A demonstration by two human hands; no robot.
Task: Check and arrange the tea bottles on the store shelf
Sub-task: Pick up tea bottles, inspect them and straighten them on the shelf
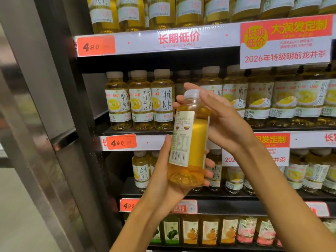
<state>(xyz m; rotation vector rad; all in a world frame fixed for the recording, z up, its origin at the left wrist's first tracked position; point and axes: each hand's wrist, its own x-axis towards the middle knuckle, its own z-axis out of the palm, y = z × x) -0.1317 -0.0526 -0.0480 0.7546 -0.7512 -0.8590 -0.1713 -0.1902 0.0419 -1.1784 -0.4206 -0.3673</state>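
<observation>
A tea bottle [189, 140] with yellow liquid and a pale cap is held up in front of the shelves, its back label and barcode facing me. My left hand [161, 175] cups its base from below and the left. My right hand [223, 120] grips the neck and shoulder from the right, fingers wrapped behind the cap. Rows of matching tea bottles [140, 100] stand on the middle shelf [138, 131], with a gap directly behind the held bottle. More of them [141, 171] stand on the shelf below.
A metal pillar [45, 110] borders the shelves on the left. Orange price tags [121, 142] line the shelf rails. A large promotional sign [285, 42] hangs at the upper right. Different juice bottles [209, 231] fill the bottom shelf.
</observation>
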